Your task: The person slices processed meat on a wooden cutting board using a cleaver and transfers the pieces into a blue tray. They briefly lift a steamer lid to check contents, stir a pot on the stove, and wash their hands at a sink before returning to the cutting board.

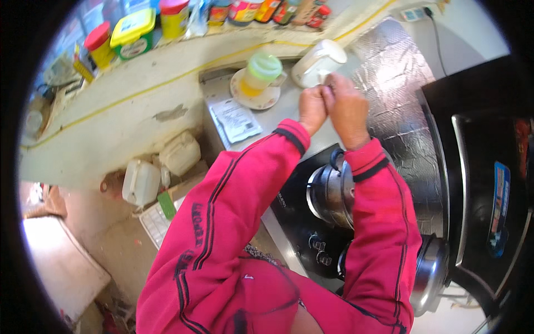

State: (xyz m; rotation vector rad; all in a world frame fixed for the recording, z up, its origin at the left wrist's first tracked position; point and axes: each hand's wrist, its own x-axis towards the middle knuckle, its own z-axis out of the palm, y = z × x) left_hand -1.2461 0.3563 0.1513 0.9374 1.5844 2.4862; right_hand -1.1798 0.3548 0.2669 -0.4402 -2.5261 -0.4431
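Note:
My left hand (313, 109) and my right hand (348, 109) meet at the back of the counter, fingers closed and pressed together. What they pinch is mostly hidden; a small pale bit shows at the fingertips. Just behind them stands a white jug (311, 64). To their left, a clear pitcher with a green lid (262, 69) holds yellow liquid and sits on a patterned plate (266, 102). A white and blue packet (236, 120) lies flat in front of that plate. Below my right wrist is a steel pot (332, 192) on the black stove.
A second shiny pot (431, 273) stands at the lower right, beside the black range hood (489, 167). Foil (397, 61) covers the wall behind the stove. Jars and a green tub with a yellow lid (133, 36) line the ledge. White jerrycans (141, 182) stand at the left.

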